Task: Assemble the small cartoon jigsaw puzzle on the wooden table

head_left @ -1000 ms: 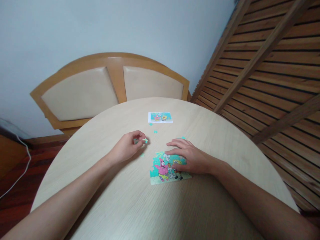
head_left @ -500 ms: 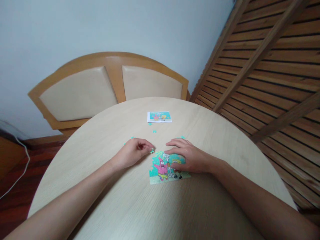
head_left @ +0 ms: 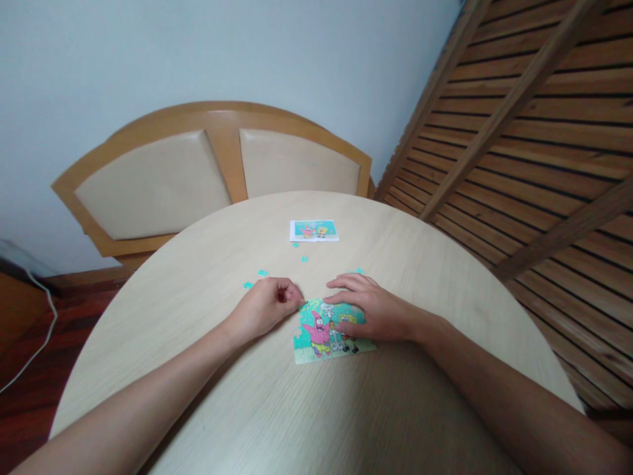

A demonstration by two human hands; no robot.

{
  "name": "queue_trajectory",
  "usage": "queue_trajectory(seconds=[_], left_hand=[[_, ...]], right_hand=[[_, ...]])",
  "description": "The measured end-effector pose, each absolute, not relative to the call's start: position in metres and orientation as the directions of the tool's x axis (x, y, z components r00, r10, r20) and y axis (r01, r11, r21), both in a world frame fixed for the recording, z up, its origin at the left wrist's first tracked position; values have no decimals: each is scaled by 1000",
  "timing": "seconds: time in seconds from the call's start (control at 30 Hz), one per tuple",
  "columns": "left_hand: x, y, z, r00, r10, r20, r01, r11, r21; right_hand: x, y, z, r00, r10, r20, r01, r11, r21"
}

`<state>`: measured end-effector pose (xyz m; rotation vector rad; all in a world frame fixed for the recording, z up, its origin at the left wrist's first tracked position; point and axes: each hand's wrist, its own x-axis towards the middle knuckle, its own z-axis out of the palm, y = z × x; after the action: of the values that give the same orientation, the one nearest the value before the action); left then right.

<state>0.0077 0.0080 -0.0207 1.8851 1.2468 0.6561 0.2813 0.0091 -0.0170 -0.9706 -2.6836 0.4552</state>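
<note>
A partly joined jigsaw puzzle (head_left: 320, 333) with a pink starfish and other cartoon figures lies flat on the table. At its upper left corner, my left hand (head_left: 270, 305) pinches a small puzzle piece, mostly hidden by the thumb and fingertips; the fingers touch the puzzle's edge. My right hand (head_left: 370, 307) rests over the puzzle's right side, fingers apart, covering part of the picture. Loose teal pieces lie around: one (head_left: 248, 285) and another (head_left: 263, 272) left of my left hand, one (head_left: 359, 270) just beyond my right hand.
The round wooden table (head_left: 208, 409) holds a small picture card (head_left: 316, 230) at the far side, with two loose pieces (head_left: 304, 259) nearer me. Behind stands a padded chair back (head_left: 232, 158) against the wall. A slatted wooden screen (head_left: 519, 132) rises on the right.
My left hand has brought the puzzle piece down against the puzzle's upper left corner, uncovering loose pieces behind it. My right hand has stayed on the puzzle.
</note>
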Motion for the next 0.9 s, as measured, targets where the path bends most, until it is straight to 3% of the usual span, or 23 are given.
queue_trajectory(seconds=[0.43,0.67,0.77,0.9], left_hand=[[7,5,-18,388,921,29,682,-307,664],[2,8,-10,360,932,55,704,-309,640],[0,10,-11,326,937,122,710,-328,623],[2,11,-19,369,900,233,749,-436,499]], right_hand=[[280,8,-14,-745,657,113,583,724,-369],[281,8,-14,-746,658,106,587,724,-363],[281,9,-15,-745,657,112,582,723,-371],[280,8,-14,-744,659,111,582,721,-375]])
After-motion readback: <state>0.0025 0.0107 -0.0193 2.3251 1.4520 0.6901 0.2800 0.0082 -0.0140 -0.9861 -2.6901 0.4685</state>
